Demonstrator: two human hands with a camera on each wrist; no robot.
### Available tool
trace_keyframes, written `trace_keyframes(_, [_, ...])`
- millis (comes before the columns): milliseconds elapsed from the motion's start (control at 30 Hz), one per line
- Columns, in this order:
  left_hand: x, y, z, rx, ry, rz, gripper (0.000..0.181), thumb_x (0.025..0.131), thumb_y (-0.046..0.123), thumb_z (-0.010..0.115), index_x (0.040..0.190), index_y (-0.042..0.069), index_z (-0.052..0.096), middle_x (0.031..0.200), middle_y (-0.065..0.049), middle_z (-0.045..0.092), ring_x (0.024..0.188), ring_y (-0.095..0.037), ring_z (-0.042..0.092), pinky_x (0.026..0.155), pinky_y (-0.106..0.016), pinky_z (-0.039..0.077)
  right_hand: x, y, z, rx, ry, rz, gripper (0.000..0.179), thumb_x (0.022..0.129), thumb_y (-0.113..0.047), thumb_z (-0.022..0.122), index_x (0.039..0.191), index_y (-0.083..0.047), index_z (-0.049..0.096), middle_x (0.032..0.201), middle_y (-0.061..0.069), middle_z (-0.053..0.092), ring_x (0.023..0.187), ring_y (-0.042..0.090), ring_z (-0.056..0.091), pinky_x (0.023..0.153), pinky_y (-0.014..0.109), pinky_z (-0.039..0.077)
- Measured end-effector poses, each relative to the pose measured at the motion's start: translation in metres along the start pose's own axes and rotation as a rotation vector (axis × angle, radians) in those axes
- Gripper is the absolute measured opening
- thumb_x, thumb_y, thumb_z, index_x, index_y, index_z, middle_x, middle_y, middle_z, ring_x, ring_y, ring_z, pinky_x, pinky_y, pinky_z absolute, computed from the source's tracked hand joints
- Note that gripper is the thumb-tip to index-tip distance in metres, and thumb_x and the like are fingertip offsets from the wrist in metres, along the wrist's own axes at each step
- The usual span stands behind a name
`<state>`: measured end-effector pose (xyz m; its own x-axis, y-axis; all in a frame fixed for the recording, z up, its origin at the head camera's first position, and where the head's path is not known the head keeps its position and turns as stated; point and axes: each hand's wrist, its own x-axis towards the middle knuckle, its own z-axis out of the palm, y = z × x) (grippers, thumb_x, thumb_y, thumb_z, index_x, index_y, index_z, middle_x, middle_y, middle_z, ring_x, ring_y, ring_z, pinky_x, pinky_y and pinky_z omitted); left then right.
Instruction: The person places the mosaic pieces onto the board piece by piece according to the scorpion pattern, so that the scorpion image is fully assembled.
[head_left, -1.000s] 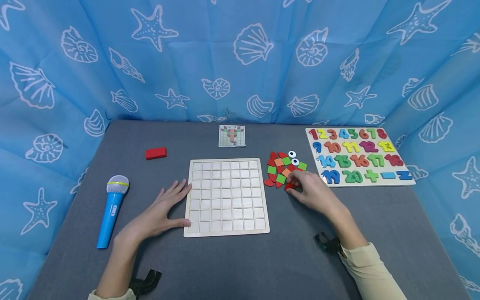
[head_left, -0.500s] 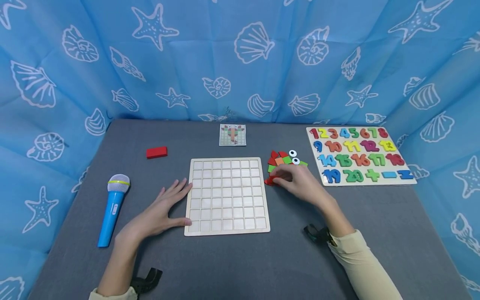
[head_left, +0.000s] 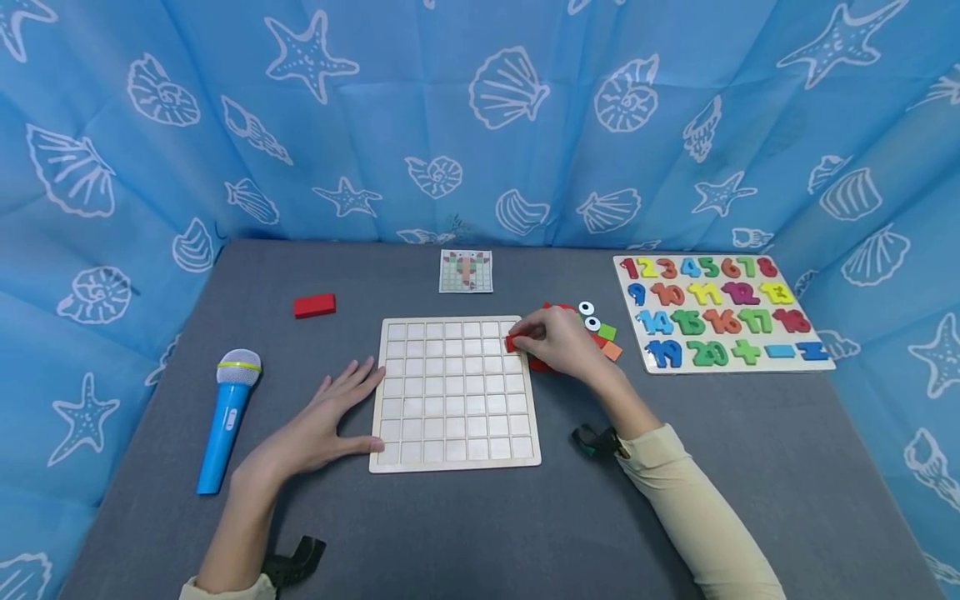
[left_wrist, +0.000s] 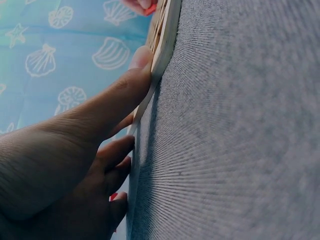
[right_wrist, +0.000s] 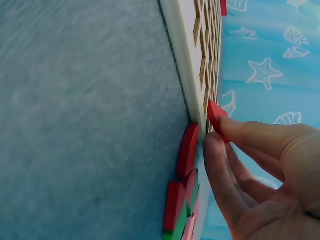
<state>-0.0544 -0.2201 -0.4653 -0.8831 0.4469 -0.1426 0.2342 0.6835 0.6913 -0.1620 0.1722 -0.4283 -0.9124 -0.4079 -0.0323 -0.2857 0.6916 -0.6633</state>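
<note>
A pale wooden grid board [head_left: 453,392] lies in the middle of the table, its square cells bare. My left hand [head_left: 318,421] rests along its left edge, fingers spread and thumb touching the near left corner. Between thumb and fingertips my right hand [head_left: 558,340] pinches a small red tile [right_wrist: 216,116] with a pointed corner, over the board's upper right cells. Under and beyond that hand lies a pile of red, green and orange tiles, partly hidden, including a green tile [head_left: 607,332] and an orange tile [head_left: 612,351]. Two round eye pieces [head_left: 587,308] lie at its far side.
A small picture card [head_left: 466,272] lies behind the board. On the right is a number puzzle board [head_left: 652,360]. To the left are a red block [head_left: 314,306] and a blue toy microphone [head_left: 222,433]. A blue seashell curtain [head_left: 420,108] hangs behind the table.
My right hand has moved left from the tile pile to the board's upper right, carrying the red tile. An orange tile now shows at the pile's near right. My left hand stays put.
</note>
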Motion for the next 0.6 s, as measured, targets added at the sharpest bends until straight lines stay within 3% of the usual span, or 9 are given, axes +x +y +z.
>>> trace_keyframes(333, [-0.001,0.001,0.0,-0.003,0.01,0.028,0.109,0.084,0.057,0.088,0.172,0.022,0.034,0.181,-0.021,0.024,0.168,-0.052,0.014,0.126,-0.084,0.01,0.002,-0.011,0.003,-0.04,0.0,0.027,0.013,0.097,-0.009,0.079,0.107,-0.003,0.085,0.103,0.014,0.084,0.088,0.021,0.078,0.079,0.038,0.065])
trace_keyframes(600, [-0.001,0.011,-0.006,-0.006,-0.034,-0.024,0.108,0.086,0.051,0.09,0.172,0.017,0.034,0.181,-0.022,0.022,0.168,-0.054,0.012,0.128,-0.083,0.007,-0.006,-0.004,-0.001,0.083,-0.017,0.046,0.018,0.096,-0.008,0.08,0.113,-0.003,0.083,0.11,0.015,0.083,0.094,0.023,0.078,0.083,0.038,0.066])
